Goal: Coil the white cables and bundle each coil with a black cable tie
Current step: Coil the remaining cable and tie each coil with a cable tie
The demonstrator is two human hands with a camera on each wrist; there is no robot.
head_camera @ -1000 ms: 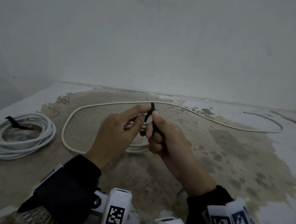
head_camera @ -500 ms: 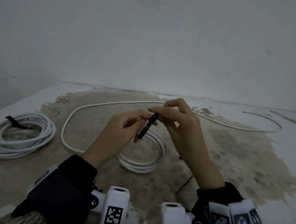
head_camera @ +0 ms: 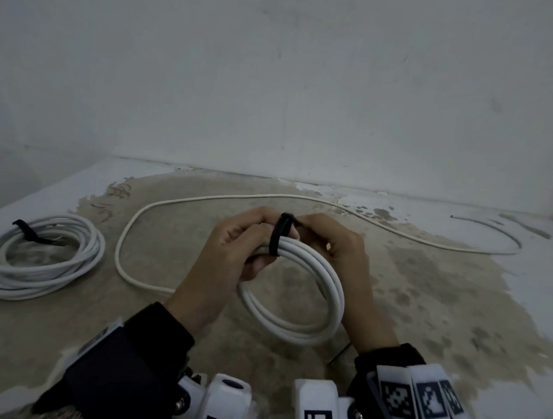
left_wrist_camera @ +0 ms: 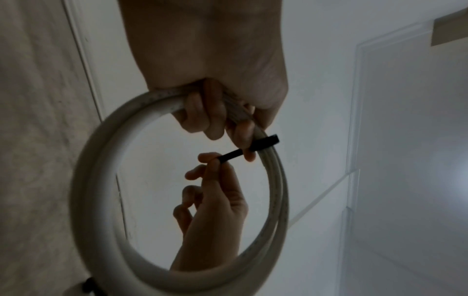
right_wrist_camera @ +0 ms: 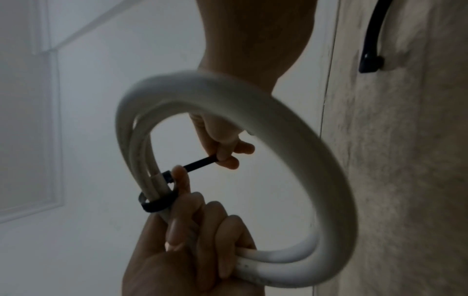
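White coil gripped by left hand, black tie looped round it

1. The white coil, which lay on the surface half a second ago, is now lifted clear of it and gripped in the left hand.
2. The black cable tie, earlier held free between both hands, now loops the coil's strands.
3. The right hand now pinches the tie's tail beside the loop.
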